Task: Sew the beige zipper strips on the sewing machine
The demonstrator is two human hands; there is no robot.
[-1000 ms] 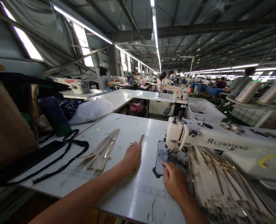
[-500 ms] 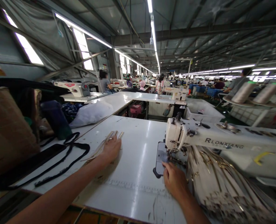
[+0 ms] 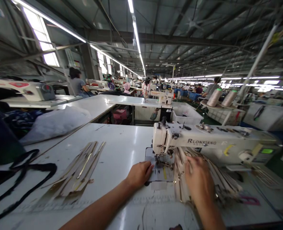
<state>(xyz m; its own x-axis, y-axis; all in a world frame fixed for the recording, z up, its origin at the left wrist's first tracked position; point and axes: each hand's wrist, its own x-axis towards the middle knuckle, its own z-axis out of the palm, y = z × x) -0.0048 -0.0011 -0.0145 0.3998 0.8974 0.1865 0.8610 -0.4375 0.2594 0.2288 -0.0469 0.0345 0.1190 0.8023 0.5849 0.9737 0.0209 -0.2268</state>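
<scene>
A white sewing machine stands on the white worktable at the right. My left hand is beside its needle plate, fingers curled together; whatever they hold, if anything, is hidden. My right hand reaches over a thick bundle of beige strips with metal fittings, under the machine arm. Its fingers are bent against the bundle, and their tips are partly blurred. A smaller pile of beige strips lies on the table at the left, with neither hand on it.
Black straps and a white plastic bag lie at the left. Thread cones stand behind the machine, near a white bin. A pink object lies at the right. People sit farther back.
The view has turned right. My left hand has left the small strip pile and moved to the needle plate. My right hand has moved from the needle plate onto the large bundle.
</scene>
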